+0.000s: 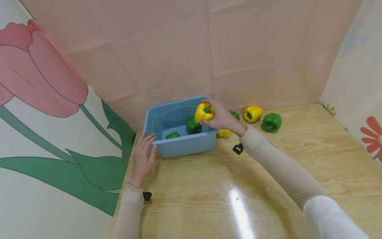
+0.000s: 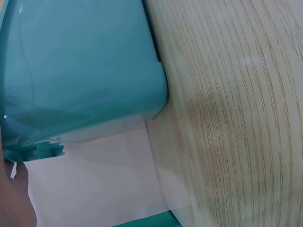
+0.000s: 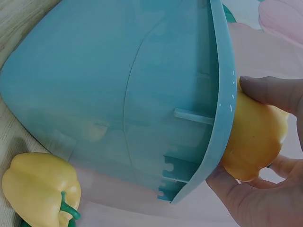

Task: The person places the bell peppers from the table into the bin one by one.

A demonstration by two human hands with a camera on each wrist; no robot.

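Note:
In the head view my right hand (image 1: pixel 220 114) grips a yellow bell pepper (image 1: pixel 204 112) above the right end of a blue plastic bin (image 1: pixel 185 146). The right wrist view shows the same pepper (image 3: pixel 255 135) between thumb and fingers, just beyond the bin's rim (image 3: pixel 226 94). My left hand (image 1: pixel 143 159) rests at the bin's front left corner, fingers extended over the rim. Inside the bin lie two green bell peppers, one toward the right (image 1: pixel 194 125) and one near the front wall (image 1: pixel 172 135), partly hidden by it.
Right of the bin, a yellow pepper (image 1: pixel 253 114) and a green pepper (image 1: pixel 272 122) lie on the wooden table (image 1: pixel 191 199). Another yellow pepper (image 1: pixel 224 133) and a green one (image 1: pixel 235 115) sit close beside the bin, partly hidden. A pink-draped wall (image 1: pixel 179 49) stands behind.

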